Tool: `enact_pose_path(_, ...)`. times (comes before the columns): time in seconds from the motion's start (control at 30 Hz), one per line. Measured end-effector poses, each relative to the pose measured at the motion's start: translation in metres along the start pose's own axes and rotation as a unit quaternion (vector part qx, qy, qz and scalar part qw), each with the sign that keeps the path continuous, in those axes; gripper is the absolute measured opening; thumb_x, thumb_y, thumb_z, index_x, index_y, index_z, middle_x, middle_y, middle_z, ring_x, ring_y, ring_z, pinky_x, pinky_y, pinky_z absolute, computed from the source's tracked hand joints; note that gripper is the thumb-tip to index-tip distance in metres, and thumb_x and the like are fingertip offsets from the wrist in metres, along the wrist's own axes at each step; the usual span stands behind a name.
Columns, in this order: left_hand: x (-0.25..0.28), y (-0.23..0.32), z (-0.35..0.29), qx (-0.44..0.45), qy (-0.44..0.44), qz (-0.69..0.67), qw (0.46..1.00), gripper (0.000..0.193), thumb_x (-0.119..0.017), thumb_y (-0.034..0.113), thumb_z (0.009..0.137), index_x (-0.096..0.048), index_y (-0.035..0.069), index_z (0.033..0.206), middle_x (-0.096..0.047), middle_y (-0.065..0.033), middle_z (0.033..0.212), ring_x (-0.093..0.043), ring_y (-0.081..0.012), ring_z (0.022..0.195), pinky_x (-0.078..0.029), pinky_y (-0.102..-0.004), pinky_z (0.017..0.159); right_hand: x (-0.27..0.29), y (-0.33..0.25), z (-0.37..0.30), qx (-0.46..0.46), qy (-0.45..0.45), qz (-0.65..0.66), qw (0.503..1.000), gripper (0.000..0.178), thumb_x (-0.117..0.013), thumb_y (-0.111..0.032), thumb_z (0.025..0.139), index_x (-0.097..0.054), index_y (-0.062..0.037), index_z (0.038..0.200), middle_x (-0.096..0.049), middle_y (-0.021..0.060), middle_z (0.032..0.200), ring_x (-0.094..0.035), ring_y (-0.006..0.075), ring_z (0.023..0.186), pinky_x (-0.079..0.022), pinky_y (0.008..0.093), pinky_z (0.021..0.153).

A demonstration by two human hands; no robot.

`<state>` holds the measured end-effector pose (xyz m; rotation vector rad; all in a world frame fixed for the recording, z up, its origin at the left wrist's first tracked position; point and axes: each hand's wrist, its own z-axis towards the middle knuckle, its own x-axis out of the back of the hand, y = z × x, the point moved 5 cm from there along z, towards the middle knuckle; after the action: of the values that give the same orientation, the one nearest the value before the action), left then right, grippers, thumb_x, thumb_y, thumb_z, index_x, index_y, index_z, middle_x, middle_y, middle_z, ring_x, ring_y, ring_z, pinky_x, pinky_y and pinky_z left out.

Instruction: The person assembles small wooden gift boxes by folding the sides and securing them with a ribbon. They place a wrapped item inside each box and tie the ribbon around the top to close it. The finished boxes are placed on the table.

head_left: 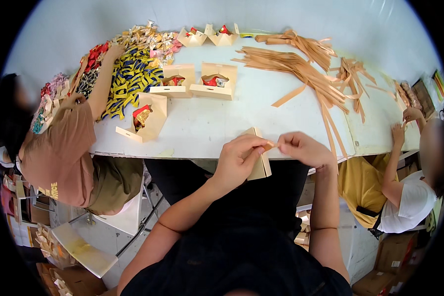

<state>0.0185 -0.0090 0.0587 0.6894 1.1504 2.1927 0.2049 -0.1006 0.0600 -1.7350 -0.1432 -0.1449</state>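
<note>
Two pinches I watch remotely: left hand (238, 157) and right hand (306, 148) hold a tan ribbon (272, 144) over a cream box (259, 170) at the edge of the table (197, 130); yellow lettering (48, 191) marks a brown shirt (61, 160).

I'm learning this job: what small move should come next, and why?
Probably draw the ribbon snug: the left hand and right hand seem to pinch it over the box; any knot is too small to make out.

a pale wall (281, 17) backs a white table (207, 126), a chair (86, 249) on grey floor (349, 241).
</note>
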Motion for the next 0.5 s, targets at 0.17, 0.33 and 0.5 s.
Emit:
enact_pose_path(0.17,-0.005,0.006,-0.005,-0.003,0.019,0.087,0.996,0.021,-0.076,0.0,0.097,-0.063,-0.001,0.113,-0.08,-0.0103,0.103,-0.074,-0.0248,0.095,-0.057,-0.0345,0.083,0.002,-0.025,0.014,0.016,0.131,0.143,0.981,0.038,-0.065,-0.036,0.112,-0.061,-0.013,0.081,-0.047,-0.011,0.073,-0.035,0.0014,0.066,-0.029,0.0221,0.058)
enact_pose_path(0.33,-0.005,-0.002,0.002,0.05,0.056,0.058,0.995,0.027,-0.075,-0.001,0.096,-0.056,0.005,0.114,-0.081,-0.0107,0.099,-0.077,-0.0269,0.089,-0.057,-0.0347,0.08,-0.049,-0.062,-0.028,0.129,0.231,-0.15,0.953,0.019,-0.075,-0.015,0.102,-0.073,0.003,0.096,-0.066,0.0047,0.076,-0.057,0.0112,0.067,-0.046,0.029,0.062)
enact_pose_path(0.5,0.0,-0.026,0.009,0.155,0.044,-0.245,0.956,0.028,-0.072,-0.003,0.101,-0.056,0.002,0.123,-0.08,-0.0107,0.106,-0.073,-0.0134,0.102,-0.056,-0.0267,0.091,-0.036,-0.049,-0.032,0.108,0.246,-0.223,0.937,0.017,-0.078,-0.009,0.1,-0.076,0.0067,0.094,-0.067,0.0006,0.078,-0.058,0.0057,0.072,-0.049,0.0247,0.065)
